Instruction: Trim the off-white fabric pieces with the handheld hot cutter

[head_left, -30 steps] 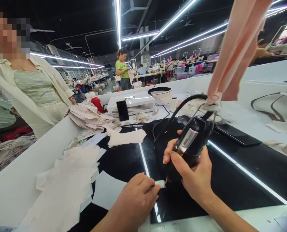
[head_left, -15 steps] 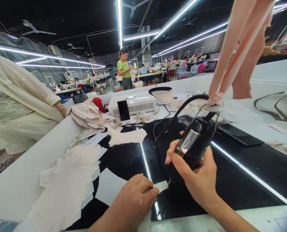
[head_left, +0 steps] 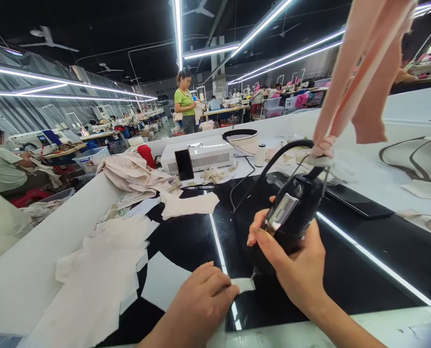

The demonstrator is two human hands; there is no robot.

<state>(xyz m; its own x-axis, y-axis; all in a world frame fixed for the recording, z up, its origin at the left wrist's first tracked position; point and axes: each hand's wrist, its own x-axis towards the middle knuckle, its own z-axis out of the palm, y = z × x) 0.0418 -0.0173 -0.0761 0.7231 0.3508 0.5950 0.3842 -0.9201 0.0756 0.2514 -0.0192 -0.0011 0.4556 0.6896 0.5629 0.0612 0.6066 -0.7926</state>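
My right hand (head_left: 298,261) is wrapped round a black corded power tool (head_left: 291,212) with a silver plate on its side. A knotted pink cloth strip (head_left: 340,96) and wire hang from above at its top. The tool's lower end is dark against the black work surface, so its exact form is hard to make out. Fingers bent and pressed together, my left hand (head_left: 201,299) pins down a small white strip (head_left: 245,284), whose far end lies by the tool's base. Beside my left hand is a flat white sheet (head_left: 166,280).
Pale cut fabric pieces (head_left: 95,280) lie stacked on the left. Farther back are a cut piece (head_left: 190,205), a standing phone (head_left: 184,165), a white vented box (head_left: 201,153) and a red spool (head_left: 146,156). A dark flat device (head_left: 358,200) rests right. People work beyond the raised table edge.
The person standing close on the left has moved mostly out of view, revealing a seated person and a bin. My hands, the tool and the strip have hardly moved.
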